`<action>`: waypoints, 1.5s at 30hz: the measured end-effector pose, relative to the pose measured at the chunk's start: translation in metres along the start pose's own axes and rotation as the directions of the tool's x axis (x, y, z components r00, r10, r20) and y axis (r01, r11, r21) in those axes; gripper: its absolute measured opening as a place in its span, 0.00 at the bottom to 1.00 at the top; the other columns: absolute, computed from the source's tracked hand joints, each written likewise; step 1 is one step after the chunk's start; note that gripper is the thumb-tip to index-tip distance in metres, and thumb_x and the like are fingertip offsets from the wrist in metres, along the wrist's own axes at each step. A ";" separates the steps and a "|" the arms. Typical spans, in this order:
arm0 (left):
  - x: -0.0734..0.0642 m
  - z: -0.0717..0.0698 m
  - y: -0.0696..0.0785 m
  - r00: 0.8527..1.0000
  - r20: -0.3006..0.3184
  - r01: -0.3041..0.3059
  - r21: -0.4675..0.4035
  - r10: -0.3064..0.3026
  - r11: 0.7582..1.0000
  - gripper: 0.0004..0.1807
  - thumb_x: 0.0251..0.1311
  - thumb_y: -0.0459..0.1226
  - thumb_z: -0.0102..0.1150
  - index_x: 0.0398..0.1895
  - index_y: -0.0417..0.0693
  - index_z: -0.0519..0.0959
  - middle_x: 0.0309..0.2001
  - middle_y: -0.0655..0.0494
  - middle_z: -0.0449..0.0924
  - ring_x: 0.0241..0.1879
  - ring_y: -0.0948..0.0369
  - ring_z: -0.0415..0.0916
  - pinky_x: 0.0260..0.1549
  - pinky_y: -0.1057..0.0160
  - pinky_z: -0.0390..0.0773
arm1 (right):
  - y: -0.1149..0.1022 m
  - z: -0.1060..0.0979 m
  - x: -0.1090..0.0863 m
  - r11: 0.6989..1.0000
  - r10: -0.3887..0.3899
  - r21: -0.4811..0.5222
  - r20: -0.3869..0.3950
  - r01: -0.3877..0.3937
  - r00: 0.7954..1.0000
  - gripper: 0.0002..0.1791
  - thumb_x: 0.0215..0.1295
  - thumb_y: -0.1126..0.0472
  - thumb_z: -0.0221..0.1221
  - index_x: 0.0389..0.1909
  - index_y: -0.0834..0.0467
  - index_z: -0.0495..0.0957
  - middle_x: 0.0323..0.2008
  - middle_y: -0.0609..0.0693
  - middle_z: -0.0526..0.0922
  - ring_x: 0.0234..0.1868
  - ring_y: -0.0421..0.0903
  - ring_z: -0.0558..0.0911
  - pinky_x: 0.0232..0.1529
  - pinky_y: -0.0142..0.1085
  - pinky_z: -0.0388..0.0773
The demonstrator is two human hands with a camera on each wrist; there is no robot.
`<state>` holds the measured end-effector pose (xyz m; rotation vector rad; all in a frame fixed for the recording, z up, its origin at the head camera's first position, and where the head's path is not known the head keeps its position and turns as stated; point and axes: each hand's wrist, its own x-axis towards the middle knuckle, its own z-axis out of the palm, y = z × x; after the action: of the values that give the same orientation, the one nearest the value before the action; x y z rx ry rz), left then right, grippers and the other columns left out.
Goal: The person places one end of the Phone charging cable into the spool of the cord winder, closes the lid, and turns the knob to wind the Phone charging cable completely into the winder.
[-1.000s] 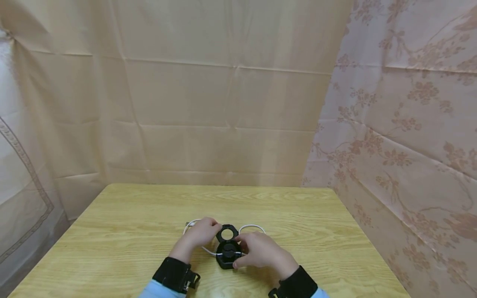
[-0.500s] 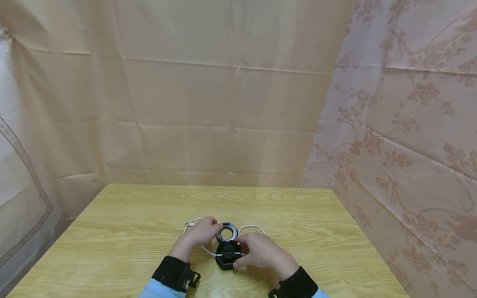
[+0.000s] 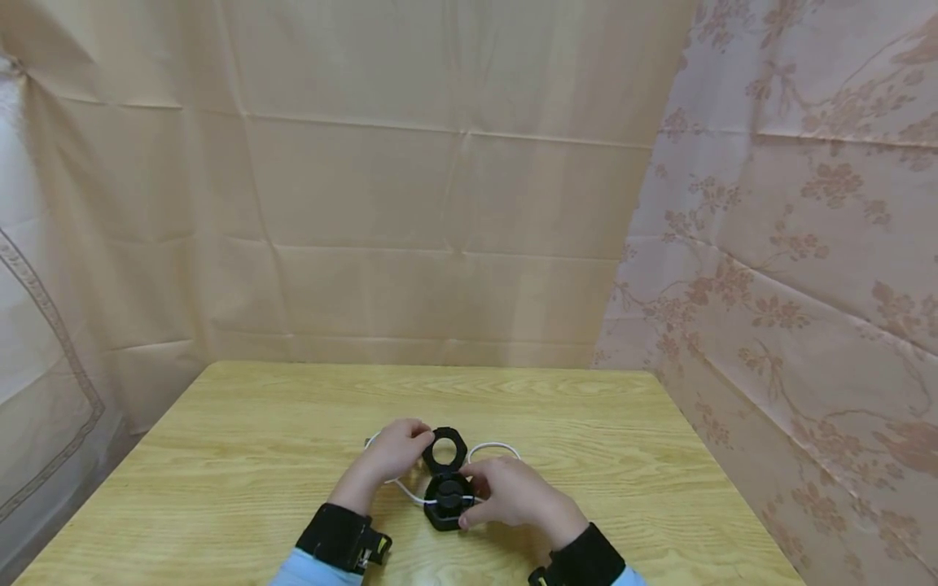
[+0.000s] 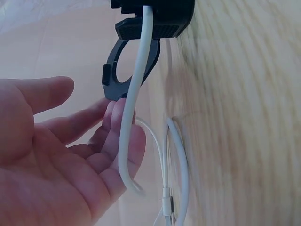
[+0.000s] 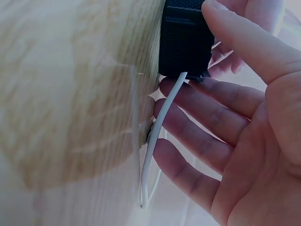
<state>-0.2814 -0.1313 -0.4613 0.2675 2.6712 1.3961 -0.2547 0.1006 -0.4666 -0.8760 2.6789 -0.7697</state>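
A black octagonal case (image 3: pixel 443 522) with a round hub inside lies on the table, its hinged lid (image 3: pixel 461 452), a ring with a large hole, tipped up at the far side. White cable (image 3: pixel 410 493) runs across the hub and out both sides. My left hand (image 3: pixel 398 449) is at the lid's left edge; in the left wrist view its fingertips (image 4: pixel 113 104) meet the lid's rim while the thumb stands apart. My right hand (image 3: pixel 513 492) grips the case's right side, thumb at the near edge and fingers at the far edge, as the right wrist view shows.
Loops of white cable (image 3: pixel 495 444) curve out on the table behind both hands. A small white sleeve (image 4: pixel 166 203) sits on the cable in the left wrist view. Beyond the wooden table (image 3: pixel 440 391) hang a beige curtain (image 3: pixel 410 203) and a floral one (image 3: pixel 791 268).
The lid has tilted first toward me, showing a shiny face, and now stands back, farther from the case. My left hand has shifted slightly away with it; the right hand stays put.
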 end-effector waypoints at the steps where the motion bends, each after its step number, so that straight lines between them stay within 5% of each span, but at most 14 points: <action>1: 0.000 0.000 0.000 1.000 -0.003 -0.006 0.001 0.006 1.000 0.16 0.74 0.39 0.53 0.52 0.35 0.81 0.36 0.49 0.80 0.30 0.56 0.76 0.28 0.60 0.75 | 0.000 0.000 0.000 1.000 -0.002 -0.001 -0.001 0.002 1.000 0.35 0.48 0.44 0.78 0.58 0.53 0.83 0.34 0.34 0.83 0.37 0.34 0.79 0.44 0.35 0.76; 12: -0.002 -0.004 0.003 0.995 -0.069 -0.070 0.062 0.074 0.996 0.08 0.71 0.38 0.59 0.42 0.43 0.83 0.36 0.55 0.81 0.35 0.59 0.76 0.37 0.55 0.77 | 0.004 0.000 0.001 0.998 -0.044 0.033 -0.001 0.044 0.999 0.37 0.48 0.46 0.78 0.59 0.54 0.81 0.33 0.34 0.82 0.36 0.34 0.79 0.43 0.34 0.76; 23: -0.004 -0.005 0.005 0.986 -0.065 -0.147 0.123 0.156 0.982 0.06 0.67 0.37 0.64 0.32 0.47 0.82 0.29 0.60 0.78 0.30 0.61 0.73 0.32 0.58 0.74 | 0.011 0.001 0.003 0.987 -0.064 0.150 0.030 0.059 0.998 0.35 0.47 0.53 0.79 0.58 0.57 0.81 0.36 0.37 0.82 0.38 0.35 0.80 0.44 0.33 0.76; 32: -0.016 -0.016 0.015 0.973 0.088 -0.227 0.151 0.215 0.962 0.05 0.69 0.37 0.63 0.33 0.48 0.82 0.31 0.61 0.79 0.32 0.62 0.74 0.33 0.58 0.75 | 0.013 0.000 0.005 0.979 -0.054 0.202 0.056 0.042 0.997 0.28 0.48 0.55 0.79 0.51 0.56 0.83 0.36 0.38 0.82 0.39 0.37 0.79 0.45 0.34 0.76; 40: -0.023 -0.019 0.019 0.929 0.209 -0.340 0.165 0.304 0.926 0.05 0.68 0.36 0.64 0.33 0.48 0.83 0.30 0.64 0.79 0.32 0.63 0.75 0.34 0.59 0.75 | 0.013 -0.001 0.007 0.979 -0.060 0.199 0.066 0.046 0.996 0.26 0.46 0.59 0.79 0.47 0.59 0.82 0.33 0.40 0.80 0.36 0.39 0.78 0.41 0.32 0.75; 45: -0.028 -0.019 0.021 0.922 0.240 -0.347 0.175 0.302 0.921 0.05 0.66 0.37 0.66 0.31 0.51 0.83 0.29 0.66 0.79 0.31 0.64 0.74 0.32 0.60 0.74 | 0.013 -0.003 0.008 0.970 -0.036 0.241 0.089 0.013 0.995 0.26 0.45 0.61 0.79 0.46 0.58 0.81 0.33 0.43 0.80 0.34 0.40 0.76 0.39 0.33 0.73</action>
<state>-0.2550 -0.1404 -0.4328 0.8687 2.6826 1.0711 -0.2682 0.1062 -0.4717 -0.8622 2.4337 -1.0073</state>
